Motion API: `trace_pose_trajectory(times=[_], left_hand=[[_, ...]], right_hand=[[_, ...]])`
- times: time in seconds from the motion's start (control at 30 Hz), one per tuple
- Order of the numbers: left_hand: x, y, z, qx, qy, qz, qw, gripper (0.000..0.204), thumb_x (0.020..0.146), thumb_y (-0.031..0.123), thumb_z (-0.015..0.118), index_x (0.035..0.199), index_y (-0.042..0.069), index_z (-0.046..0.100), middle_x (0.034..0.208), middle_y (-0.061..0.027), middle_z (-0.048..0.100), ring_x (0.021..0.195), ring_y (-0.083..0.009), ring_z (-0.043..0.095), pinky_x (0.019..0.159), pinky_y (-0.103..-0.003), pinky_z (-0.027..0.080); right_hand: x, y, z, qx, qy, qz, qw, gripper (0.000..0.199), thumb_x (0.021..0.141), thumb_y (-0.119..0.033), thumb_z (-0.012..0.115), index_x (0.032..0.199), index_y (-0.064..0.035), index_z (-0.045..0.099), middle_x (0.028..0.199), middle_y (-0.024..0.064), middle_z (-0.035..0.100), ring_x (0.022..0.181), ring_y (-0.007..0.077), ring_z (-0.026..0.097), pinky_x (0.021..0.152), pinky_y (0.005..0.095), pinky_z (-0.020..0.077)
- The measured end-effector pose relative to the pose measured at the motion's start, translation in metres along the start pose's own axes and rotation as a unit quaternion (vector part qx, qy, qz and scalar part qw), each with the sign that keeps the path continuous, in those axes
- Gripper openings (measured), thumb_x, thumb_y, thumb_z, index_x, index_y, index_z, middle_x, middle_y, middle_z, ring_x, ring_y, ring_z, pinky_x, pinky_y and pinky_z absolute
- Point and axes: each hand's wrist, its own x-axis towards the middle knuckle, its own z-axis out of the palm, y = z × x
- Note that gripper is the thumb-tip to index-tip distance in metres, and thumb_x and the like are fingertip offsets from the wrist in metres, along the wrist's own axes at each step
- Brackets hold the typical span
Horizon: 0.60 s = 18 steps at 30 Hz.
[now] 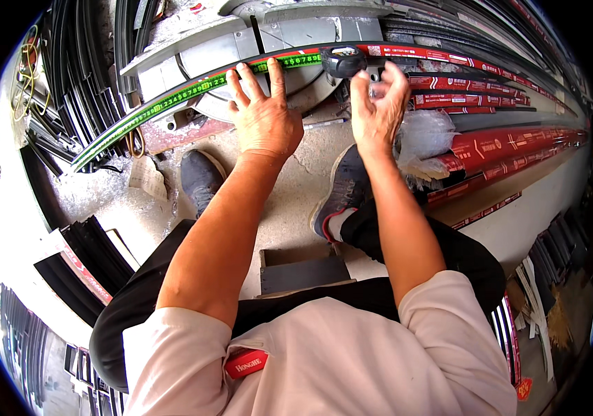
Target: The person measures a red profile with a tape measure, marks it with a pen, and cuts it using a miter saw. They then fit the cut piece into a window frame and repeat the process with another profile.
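A green tape measure blade (172, 101) runs out to the left from its black case (344, 64), lying along a long black profile strip with red film (428, 53). My left hand (265, 118) rests with spread fingers, their tips on the blade and strip. Nothing is gripped in it. My right hand (378, 114) is just beside the case's lower right side, thumb and fingers bent and apart, slightly blurred. The thumb tip is close to or touching the case; I cannot tell which. Beneath the strip is a grey metal saw base with a round turntable (296, 90).
Red-wrapped profiles (511, 149) with crumpled clear plastic (425, 135) lie to the right. Black strips (88, 76) are heaped at the far left. A dark low box (303, 274) stands between my legs. More black profiles (88, 256) lean near my left knee.
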Motion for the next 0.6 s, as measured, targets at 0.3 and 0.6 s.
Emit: trace_pose_trajectory(times=[0.3, 0.6], left_hand=[[0.000, 0.002, -0.003, -0.010, 0.001, 0.002, 1.000, 0.095, 0.081, 0.025, 0.066, 0.166, 0.013, 0.026, 0.164, -0.0394, 0.018, 0.153, -0.0595, 0.013, 0.116, -0.069, 0.028], [-0.002, -0.001, -0.019, -0.004, 0.039, 0.006, 0.999, 0.087, 0.081, 0.033, 0.067, 0.161, 0.013, 0.038, 0.159, -0.0342, 0.032, 0.151, -0.0509, 0.027, 0.117, -0.064, 0.029]], right_hand=[[0.057, -0.034, 0.004, -0.204, -0.225, -0.138, 0.943, 0.059, 0.086, -0.051, 0.077, 0.128, -0.0110, 0.070, 0.120, 0.0177, 0.067, 0.111, 0.0412, 0.067, 0.097, 0.0489, 0.0544], [0.069, -0.032, 0.008, -0.182, -0.274, -0.145, 0.933, 0.051, 0.084, -0.045, 0.078, 0.119, -0.0092, 0.072, 0.109, 0.0234, 0.069, 0.107, 0.0407, 0.068, 0.095, 0.0476, 0.0549]])
